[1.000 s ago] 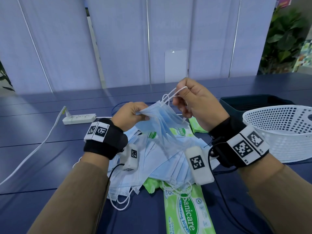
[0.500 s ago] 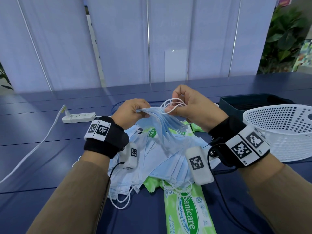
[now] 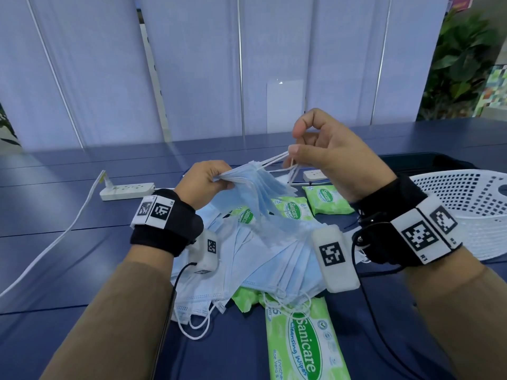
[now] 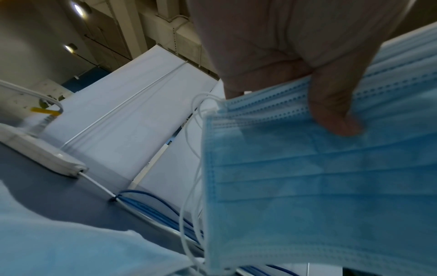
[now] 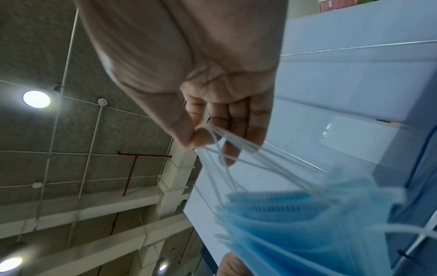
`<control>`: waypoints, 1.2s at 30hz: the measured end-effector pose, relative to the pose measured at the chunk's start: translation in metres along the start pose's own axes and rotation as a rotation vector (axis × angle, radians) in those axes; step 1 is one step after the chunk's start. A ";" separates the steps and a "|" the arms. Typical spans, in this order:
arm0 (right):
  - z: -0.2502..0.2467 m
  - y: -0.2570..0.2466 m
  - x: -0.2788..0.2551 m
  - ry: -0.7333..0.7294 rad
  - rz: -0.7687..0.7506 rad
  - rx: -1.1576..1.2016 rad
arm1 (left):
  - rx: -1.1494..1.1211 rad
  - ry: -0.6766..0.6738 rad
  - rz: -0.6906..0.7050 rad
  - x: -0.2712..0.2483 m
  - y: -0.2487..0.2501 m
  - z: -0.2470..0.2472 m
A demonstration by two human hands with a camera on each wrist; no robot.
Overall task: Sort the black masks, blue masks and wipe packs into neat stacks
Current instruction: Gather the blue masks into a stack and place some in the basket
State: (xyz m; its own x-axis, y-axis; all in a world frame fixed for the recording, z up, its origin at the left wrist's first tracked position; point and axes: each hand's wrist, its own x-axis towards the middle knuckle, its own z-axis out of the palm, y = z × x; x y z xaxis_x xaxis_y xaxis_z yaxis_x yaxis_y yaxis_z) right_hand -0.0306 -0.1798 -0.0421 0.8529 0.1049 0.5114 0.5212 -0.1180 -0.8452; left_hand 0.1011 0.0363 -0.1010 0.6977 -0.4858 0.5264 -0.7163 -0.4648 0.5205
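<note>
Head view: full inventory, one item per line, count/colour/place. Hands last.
held masks: small bunch, exact count unclear, blue, lifted above the table
ear loops: several, white, stretched from the held masks
mask pile: many, blue, fanned loosely on the table
wipe packs: at least four visible, green, under and beside the mask pile
power strips: two, white, far side of the table
basket: one, white, right
bin: one, dark, behind the basket
left hand: grips the held masks
right hand: pinches the ear loops
</note>
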 end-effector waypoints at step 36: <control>0.005 -0.011 -0.007 -0.057 -0.062 -0.294 | -0.477 -0.081 -0.107 -0.005 0.005 -0.002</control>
State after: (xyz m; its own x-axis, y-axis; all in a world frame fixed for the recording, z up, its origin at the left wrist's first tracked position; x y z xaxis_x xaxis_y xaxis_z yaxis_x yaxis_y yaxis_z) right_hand -0.0426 -0.1747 -0.0377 0.8204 0.1752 0.5443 0.5654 -0.3898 -0.7268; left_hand 0.0935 0.0375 -0.0999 0.7508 -0.5183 0.4094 -0.5441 -0.1340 0.8282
